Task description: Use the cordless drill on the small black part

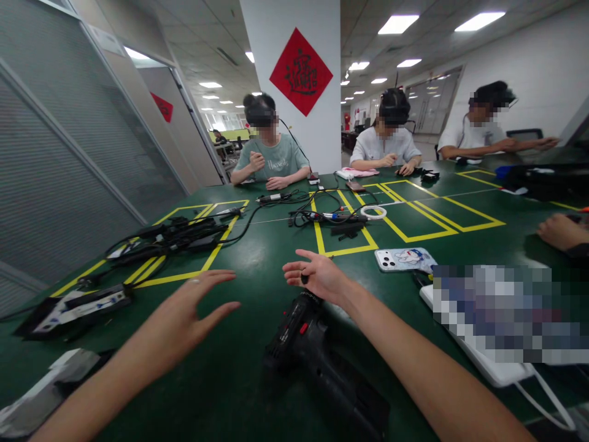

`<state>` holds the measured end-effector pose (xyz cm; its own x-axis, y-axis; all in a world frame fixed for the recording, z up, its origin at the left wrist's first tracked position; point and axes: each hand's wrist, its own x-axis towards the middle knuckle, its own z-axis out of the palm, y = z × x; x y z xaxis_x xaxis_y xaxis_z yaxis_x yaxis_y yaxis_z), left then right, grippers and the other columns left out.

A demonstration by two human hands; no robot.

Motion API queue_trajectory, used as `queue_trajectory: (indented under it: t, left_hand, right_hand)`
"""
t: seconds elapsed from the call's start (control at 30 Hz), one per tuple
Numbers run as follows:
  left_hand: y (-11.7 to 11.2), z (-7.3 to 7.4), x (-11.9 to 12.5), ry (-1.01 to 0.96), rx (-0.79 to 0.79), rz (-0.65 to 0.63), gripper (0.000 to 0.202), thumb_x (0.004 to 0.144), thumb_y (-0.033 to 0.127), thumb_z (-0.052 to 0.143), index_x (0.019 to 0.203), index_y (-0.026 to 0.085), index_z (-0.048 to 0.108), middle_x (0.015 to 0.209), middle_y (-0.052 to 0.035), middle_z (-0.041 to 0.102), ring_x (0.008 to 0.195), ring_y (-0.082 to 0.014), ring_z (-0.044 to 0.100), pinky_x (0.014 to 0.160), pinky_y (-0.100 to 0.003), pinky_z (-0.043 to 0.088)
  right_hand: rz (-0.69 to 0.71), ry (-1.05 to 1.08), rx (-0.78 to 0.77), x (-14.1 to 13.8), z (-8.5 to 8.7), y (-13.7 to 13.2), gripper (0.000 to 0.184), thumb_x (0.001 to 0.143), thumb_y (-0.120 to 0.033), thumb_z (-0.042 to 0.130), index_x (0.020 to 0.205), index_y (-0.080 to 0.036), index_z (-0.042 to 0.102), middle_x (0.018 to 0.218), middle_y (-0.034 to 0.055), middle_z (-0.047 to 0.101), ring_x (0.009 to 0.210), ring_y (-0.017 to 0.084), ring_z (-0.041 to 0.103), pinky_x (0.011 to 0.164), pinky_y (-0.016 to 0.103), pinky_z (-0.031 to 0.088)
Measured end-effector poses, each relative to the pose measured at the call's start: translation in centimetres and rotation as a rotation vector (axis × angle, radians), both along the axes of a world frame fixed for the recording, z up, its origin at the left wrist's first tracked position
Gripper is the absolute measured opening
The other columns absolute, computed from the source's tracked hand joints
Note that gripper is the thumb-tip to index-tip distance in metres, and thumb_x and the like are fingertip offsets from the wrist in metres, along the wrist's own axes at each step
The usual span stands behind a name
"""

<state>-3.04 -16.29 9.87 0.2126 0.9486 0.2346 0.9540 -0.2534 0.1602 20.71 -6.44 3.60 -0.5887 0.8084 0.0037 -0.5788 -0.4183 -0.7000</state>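
My left hand hovers over the green table with its fingers spread and nothing in it. My right hand is turned palm up, fingers stretched out, with a small dark piece lying against the palm. Just under that hand lies a black power drill on its side, its nose pointing toward my right hand.
A phone in a cartoon case lies to the right, beside a white device. Black tools and cables sit on yellow-taped areas at left. Three people sit at the far side. Another person's hand rests at the right edge.
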Motion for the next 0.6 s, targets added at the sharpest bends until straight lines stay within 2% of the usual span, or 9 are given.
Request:
queue_trajectory:
  t: [0.07,0.13,0.2,0.3,0.4,0.47,0.53,0.6]
  left_hand:
    - [1.6,-1.2,3.7,-0.074,-0.008,-0.198,0.049,0.079,0.046,0.055,0.122,0.025,0.046,0.127,-0.0053,0.049,0.116,-0.0228,0.046,0.101,-0.039,0.038]
    - [3.0,-2.0,7.0,-0.149,-0.03,-0.313,0.043,0.08,0.036,0.057,0.12,0.026,0.049,0.122,-0.0046,0.053,0.112,-0.0204,0.049,0.098,-0.035,0.041]
    - [4.0,-2.6,9.3,-0.221,-0.048,-0.361,0.031,0.08,0.027,0.056,0.111,0.024,0.056,0.113,-0.0049,0.057,0.102,-0.0188,0.054,0.089,-0.031,0.046]
    - [4.8,-2.9,10.7,-0.295,-0.063,-0.375,0.022,0.08,0.022,0.053,0.101,0.021,0.061,0.102,-0.005,0.06,0.088,-0.0163,0.057,0.079,-0.027,0.048]
    - [4.9,-2.9,9.6,-0.296,-0.058,-0.343,0.021,0.082,0.027,0.051,0.099,0.021,0.062,0.1,-0.0044,0.061,0.085,-0.0161,0.057,0.078,-0.027,0.047]
    - [4.7,-2.6,7.5,-0.257,-0.023,-0.26,0.026,0.081,0.035,0.053,0.1,0.021,0.063,0.102,-0.005,0.061,0.09,-0.0187,0.058,0.083,-0.03,0.046]
    - [3.9,-1.9,4.1,-0.192,0.003,-0.126,0.033,0.077,0.045,0.056,0.1,0.022,0.064,0.104,-0.0052,0.062,0.093,-0.0214,0.057,0.086,-0.033,0.045]
    - [2.4,-0.7,0.1,-0.126,-0.002,0.046,0.038,0.076,0.052,0.056,0.101,0.024,0.064,0.107,-0.0019,0.062,0.093,-0.0215,0.058,0.087,-0.034,0.045]
  right_hand:
    - [0.037,0.006,0.02,-0.3,-0.3,-0.2,0.084,0.053,0.007,0.043,0.131,-0.01,0.019,0.083,0.0066,0.064,0.072,0.017,0.064,0.07,0.035,0.049]
    - [0.052,-0.004,0.03,-0.7,-0.7,-0.2,0.087,0.05,0.007,0.043,0.132,-0.011,0.02,0.086,0.0057,0.064,0.073,0.017,0.064,0.069,0.033,0.049]
    - [0.025,-0.036,0.026,-0.9,-1.0,-0.2,0.087,0.05,0.007,0.042,0.132,-0.012,0.021,0.087,0.0044,0.064,0.07,0.016,0.064,0.061,0.029,0.049]
    - [0.0,-0.082,0.019,-1.0,-1.0,-0.3,0.091,0.05,0.005,0.043,0.135,-0.012,0.017,0.085,0.0032,0.064,0.068,0.016,0.063,0.053,0.024,0.046]
    - [-0.001,-0.153,0.079,-0.9,-0.4,-0.4,0.089,0.054,0.002,0.048,0.136,-0.011,0.014,0.087,0.0044,0.064,0.07,0.016,0.063,0.06,0.028,0.049]
    - [-0.073,-0.201,0.11,-0.8,-0.2,-0.3,0.082,0.06,-0.004,0.052,0.134,-0.012,0.019,0.09,0.0053,0.063,0.073,0.015,0.063,0.069,0.031,0.051]
    - [-0.237,-0.341,0.194,-0.8,-0.5,0.0,0.07,0.066,-0.008,0.051,0.131,-0.013,0.026,0.091,0.0051,0.063,0.075,0.014,0.063,0.071,0.03,0.05]
    - [-0.486,-0.631,0.385,-0.7,-1.2,0.6,0.057,0.071,-0.011,0.047,0.126,-0.012,0.035,0.088,0.0052,0.062,0.072,0.014,0.061,0.068,0.028,0.049]
